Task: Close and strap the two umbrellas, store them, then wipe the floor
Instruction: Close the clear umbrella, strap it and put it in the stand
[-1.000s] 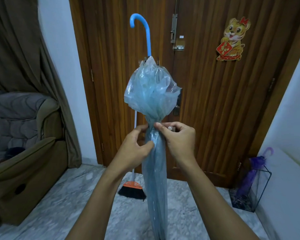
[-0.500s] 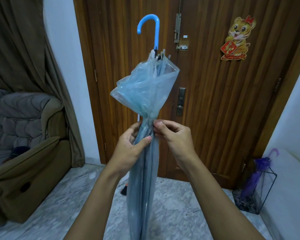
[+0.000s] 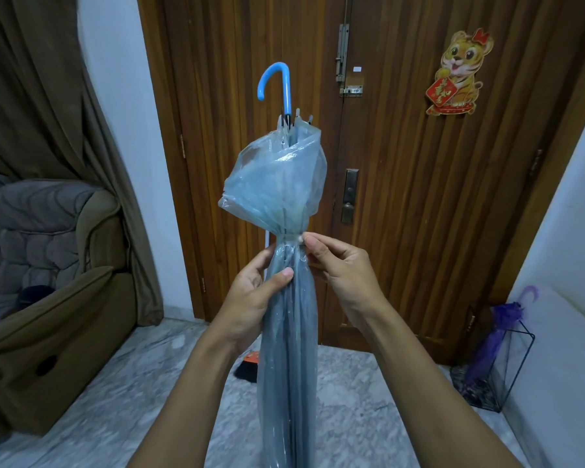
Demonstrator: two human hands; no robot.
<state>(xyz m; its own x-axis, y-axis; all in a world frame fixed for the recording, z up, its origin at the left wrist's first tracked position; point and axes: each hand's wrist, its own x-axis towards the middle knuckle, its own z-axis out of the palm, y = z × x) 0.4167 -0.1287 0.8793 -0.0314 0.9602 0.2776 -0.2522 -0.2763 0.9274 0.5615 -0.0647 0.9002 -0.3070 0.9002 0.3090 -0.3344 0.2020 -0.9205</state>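
Observation:
A closed, see-through blue umbrella (image 3: pixel 277 184) stands upright in front of me, hooked blue handle on top. A clear strap (image 3: pixel 289 238) cinches its canopy at mid height. My left hand (image 3: pixel 254 295) wraps around the folded canopy just below the strap. Thumb and forefinger of my right hand (image 3: pixel 338 268) pinch the strap's end on the right side. A folded purple umbrella (image 3: pixel 497 336) stands in a black wire stand (image 3: pixel 507 380) at the lower right, by the white wall.
A brown wooden door (image 3: pixel 402 197) fills the wall ahead. A broom (image 3: pixel 247 364) leans behind the blue umbrella, its black bristles on the marble floor (image 3: pixel 142 400). An olive sofa (image 3: pixel 48 325) and brown curtain (image 3: pixel 48 96) are at the left.
The view dropped, so the umbrella and handle sit lower in frame. My right fingers moved from gripping the canopy to pinching the strap, which now shows around it.

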